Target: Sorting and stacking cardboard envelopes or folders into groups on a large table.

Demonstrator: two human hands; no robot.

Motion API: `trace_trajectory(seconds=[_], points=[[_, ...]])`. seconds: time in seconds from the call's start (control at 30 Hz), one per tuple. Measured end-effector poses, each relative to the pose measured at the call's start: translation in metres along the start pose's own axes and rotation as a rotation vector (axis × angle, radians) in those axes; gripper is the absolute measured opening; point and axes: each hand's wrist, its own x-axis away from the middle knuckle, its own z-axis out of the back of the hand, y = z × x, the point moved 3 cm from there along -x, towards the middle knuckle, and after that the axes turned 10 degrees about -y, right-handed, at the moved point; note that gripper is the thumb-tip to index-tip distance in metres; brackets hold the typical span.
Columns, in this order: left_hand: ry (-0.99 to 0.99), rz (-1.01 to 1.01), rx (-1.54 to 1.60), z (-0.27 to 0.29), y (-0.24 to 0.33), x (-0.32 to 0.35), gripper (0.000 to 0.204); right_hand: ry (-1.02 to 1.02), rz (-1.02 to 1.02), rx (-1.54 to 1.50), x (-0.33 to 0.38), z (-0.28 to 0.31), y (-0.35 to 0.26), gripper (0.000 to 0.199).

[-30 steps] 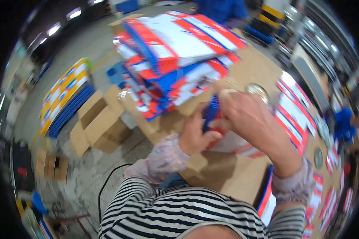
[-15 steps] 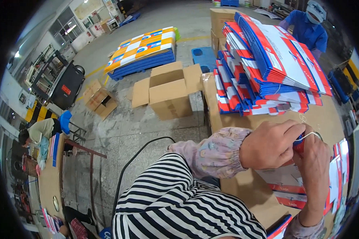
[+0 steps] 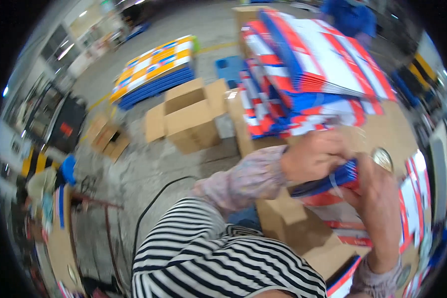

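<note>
A bundle of flat, folded red, white and blue printed sheets [image 3: 350,226] lies on the brown table in front of me, its blue folded edges toward my hands. A thin white string [image 3: 335,185] runs over those edges. My left hand [image 3: 315,156] is at the bundle's far left side, fingers pinched together by the string. To the right, my right hand [image 3: 377,186] is closed too, curled over the bundle's edge beside the string. Both hands are blurred, and the string's ends are hidden by the fingers.
A tall stack of similar folded sheets [image 3: 328,54] stands on the table's far part. An open carton [image 3: 191,124] sits on the floor to the left, before a pallet of orange-and-white packages [image 3: 154,69]. A person in blue [image 3: 350,22] is behind the stack.
The whole view has shifted left. My hands have parted somewhat, the left one moving away and left, and the blue folded edges now show between them. A round, shiny disc on the table has come into sight.
</note>
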Motion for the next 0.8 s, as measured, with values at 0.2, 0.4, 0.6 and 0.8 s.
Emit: trace_trajectory(seconds=[0.2,0.4,0.6,0.8], points=[[-0.102,0.288,0.543,-0.017,0.019,0.004,0.041,-0.033,0.015,-0.069,-0.002,0.004,0.018,0.042],[0.070,0.301,0.364,-0.032,0.019,0.001,0.035,0.055,-0.043,-0.004,0.030,0.010,0.035,0.038],[0.128,0.166,0.338,-0.040,0.017,0.005,0.032,0.304,-0.264,-0.088,0.095,-0.001,0.059,0.037],[0.148,0.060,0.391,-0.055,0.013,-0.010,0.034,0.393,-0.315,-0.408,0.127,-0.042,0.070,0.043]])
